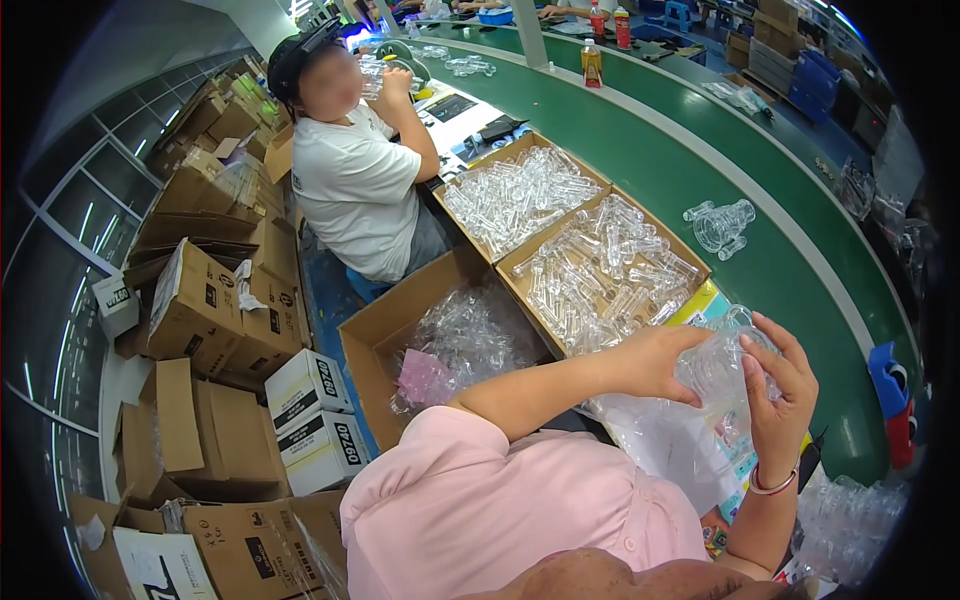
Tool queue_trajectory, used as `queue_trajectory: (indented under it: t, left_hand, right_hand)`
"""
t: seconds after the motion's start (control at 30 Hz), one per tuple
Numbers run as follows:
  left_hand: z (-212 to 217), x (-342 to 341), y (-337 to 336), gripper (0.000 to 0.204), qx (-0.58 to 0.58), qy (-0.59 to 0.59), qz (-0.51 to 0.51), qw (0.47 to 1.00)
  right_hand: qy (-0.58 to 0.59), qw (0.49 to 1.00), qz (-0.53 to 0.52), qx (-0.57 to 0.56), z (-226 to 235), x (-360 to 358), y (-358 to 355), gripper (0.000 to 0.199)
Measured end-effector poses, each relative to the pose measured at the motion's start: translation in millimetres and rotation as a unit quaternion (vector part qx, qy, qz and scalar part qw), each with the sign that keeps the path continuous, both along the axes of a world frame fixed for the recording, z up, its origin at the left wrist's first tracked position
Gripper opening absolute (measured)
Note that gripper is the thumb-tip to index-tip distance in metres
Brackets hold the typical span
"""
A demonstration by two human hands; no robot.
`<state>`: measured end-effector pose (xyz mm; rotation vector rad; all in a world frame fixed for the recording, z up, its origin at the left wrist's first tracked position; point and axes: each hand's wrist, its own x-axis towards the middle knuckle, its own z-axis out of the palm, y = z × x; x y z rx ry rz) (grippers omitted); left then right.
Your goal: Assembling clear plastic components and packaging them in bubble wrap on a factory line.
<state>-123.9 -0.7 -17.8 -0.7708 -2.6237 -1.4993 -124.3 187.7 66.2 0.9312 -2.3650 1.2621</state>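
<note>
I hold a clear plastic part (722, 365), rounded and see-through, between my two hands above the near edge of the work surface. My left hand (660, 362) grips its left side with thumb and fingers. Around its right side curl the fingers of my right hand (785, 385), whose wrist wears a bracelet (775, 485). Just beyond are two shallow cardboard trays, the nearer tray (706, 272) and the farther tray (572, 150), both filled with clear tubular plastic pieces (610, 265). A similar clear assembly (722, 228) lies on the green conveyor belt (790, 300).
An open carton (375, 325) with clear plastic bags stands left of the trays. A co-worker (360, 190) sits beyond it, holding a clear part. Cardboard boxes (215, 310) pile up at the left. A blue-and-red tape dispenser (890, 400) stands at the belt's right edge.
</note>
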Motion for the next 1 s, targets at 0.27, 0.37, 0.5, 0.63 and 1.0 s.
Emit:
queue_trajectory:
  t: [0.27,0.37,0.5,0.63,1.0]
  left_hand:
    - [0,1,-5,0.083,0.018,-0.051,0.007,0.999]
    - [-2,1,-5,0.084,0.029,-0.048,0.007,0.998]
    - [-7,1,-7,0.086,0.023,-0.006,0.010,1.000]
    - [5,5,-7,0.088,0.035,-0.058,0.000,0.998]
    - [-6,-2,-3,0.085,-0.026,-0.062,-0.012,0.998]
  right_hand:
    - [0.018,1.000,-0.017,-0.017,5,0,-7,0.009]
    - [0.056,0.998,-0.011,-0.004,14,0,-5,0.009]
    - [0.037,0.997,-0.023,-0.067,22,1,-7,0.004]
    - [0.032,0.994,-0.020,-0.105,27,-1,5,0.008]
    - [0.042,0.911,0.124,-0.391,45,-17,69,0.028]
